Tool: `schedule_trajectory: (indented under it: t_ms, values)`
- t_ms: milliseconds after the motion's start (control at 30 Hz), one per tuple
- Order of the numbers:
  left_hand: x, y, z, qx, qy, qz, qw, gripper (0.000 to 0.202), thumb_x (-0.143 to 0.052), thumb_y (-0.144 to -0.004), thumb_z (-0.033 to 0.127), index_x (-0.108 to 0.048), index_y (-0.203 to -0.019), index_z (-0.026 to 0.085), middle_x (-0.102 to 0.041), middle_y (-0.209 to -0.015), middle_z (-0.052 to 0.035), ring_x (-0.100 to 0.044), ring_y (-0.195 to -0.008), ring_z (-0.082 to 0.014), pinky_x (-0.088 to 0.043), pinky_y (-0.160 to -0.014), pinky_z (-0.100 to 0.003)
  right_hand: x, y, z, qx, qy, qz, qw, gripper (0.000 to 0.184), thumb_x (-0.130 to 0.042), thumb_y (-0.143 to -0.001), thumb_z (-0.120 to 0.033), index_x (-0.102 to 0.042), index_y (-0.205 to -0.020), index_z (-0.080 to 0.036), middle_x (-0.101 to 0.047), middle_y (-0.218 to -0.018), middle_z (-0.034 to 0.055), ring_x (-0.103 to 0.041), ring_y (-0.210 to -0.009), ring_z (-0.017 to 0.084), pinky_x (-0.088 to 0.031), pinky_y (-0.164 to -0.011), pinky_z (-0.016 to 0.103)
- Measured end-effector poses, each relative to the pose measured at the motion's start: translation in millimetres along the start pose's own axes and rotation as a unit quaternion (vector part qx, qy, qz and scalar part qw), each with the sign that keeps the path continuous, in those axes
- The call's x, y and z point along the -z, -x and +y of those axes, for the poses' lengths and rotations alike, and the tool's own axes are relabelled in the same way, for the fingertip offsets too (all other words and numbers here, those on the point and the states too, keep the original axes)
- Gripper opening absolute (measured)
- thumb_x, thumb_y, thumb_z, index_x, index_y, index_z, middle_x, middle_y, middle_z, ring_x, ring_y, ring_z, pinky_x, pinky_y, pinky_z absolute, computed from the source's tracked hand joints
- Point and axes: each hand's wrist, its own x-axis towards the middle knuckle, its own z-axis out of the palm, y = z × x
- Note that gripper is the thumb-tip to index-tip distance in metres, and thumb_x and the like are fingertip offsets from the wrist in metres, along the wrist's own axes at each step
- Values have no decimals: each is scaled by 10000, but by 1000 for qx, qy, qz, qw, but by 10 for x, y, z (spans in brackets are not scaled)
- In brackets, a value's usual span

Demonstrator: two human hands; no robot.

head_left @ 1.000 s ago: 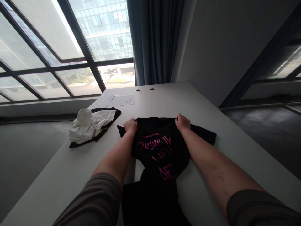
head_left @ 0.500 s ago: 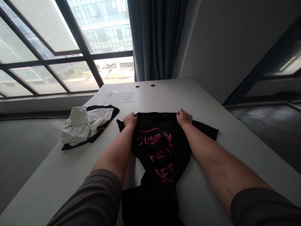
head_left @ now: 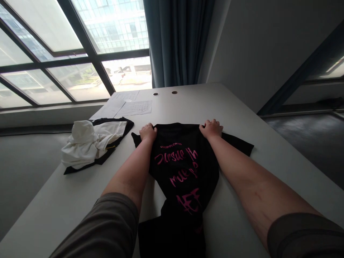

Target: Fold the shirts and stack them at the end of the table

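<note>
A black T-shirt (head_left: 182,168) with pink lettering lies face up on the white table (head_left: 236,107), its hem trailing off the near edge. My left hand (head_left: 148,132) is closed on the shirt's left shoulder. At the other shoulder my right hand (head_left: 211,128) also grips the fabric, its fingers curled over the cloth. The shirt's sleeves stick out to either side beyond my hands.
A crumpled white garment (head_left: 88,141) rests on a black one (head_left: 118,130) at the table's left edge. Sheets of paper (head_left: 131,106) lie further back, near two round cable holes (head_left: 165,93). Windows and a dark curtain (head_left: 176,43) stand behind the table.
Both hands have pushed the shirt's shoulders further away across the table, pulling the cloth flatter so more of the pink lettering shows. The white pile has not moved.
</note>
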Motion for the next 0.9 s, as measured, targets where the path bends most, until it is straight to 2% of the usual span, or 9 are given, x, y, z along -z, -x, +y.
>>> schedule_trajectory:
  t_ms: [167,233,367,467,700,900]
  values:
    - [25,69,29,1,-4,55,998,395,-536,-966,532,-608,-1186,212,-630,-1316,-177,-552,-1256,-357,-434,-1033,-492,41,76,-20,58,14,60,996,328,-511,-977,-435,-662,-1086,-164,-622,-1221,206,-488,-1153,357,-353,-927,457]
    - [39,100,37,-26,-3,61,998,358,-517,-986,509,-594,-1188,224,-650,-1287,-155,-584,-1220,-329,-435,-1031,-464,47,92,-35,80,30,44,995,318,-479,-993,-394,-692,-1057,-166,-681,-1109,186,-539,-1080,330,-342,-921,439]
    - [48,132,41,-74,9,11,997,260,-457,-1029,445,-589,-1148,255,-720,-1136,-91,-673,-1049,-266,-481,-930,-384,34,84,-68,80,58,-22,995,422,-401,-1028,-397,-755,-978,-173,-733,-907,147,-617,-886,273,-343,-912,418]
    - [38,131,42,-74,2,19,997,247,-459,-1028,422,-593,-1142,248,-719,-1129,-96,-680,-1035,-272,-495,-875,-370,28,65,-87,73,61,-37,995,451,-387,-1036,-411,-769,-1005,-174,-748,-924,148,-648,-879,274,-356,-917,422]
    - [33,146,79,-60,-24,27,998,334,-376,-1052,381,-649,-1135,208,-684,-1182,-145,-654,-1112,-297,-482,-938,-401,47,31,-101,58,50,-66,995,430,-376,-1047,-394,-749,-1067,-180,-751,-976,152,-668,-947,293,-385,-955,449]
    - [64,195,113,-63,-40,30,997,399,-328,-1066,364,-680,-1134,188,-688,-1169,-147,-659,-1085,-284,-488,-923,-390,63,56,-111,53,53,-75,994,420,-366,-1056,-383,-713,-1146,-164,-736,-1079,177,-656,-1017,315,-384,-983,477]
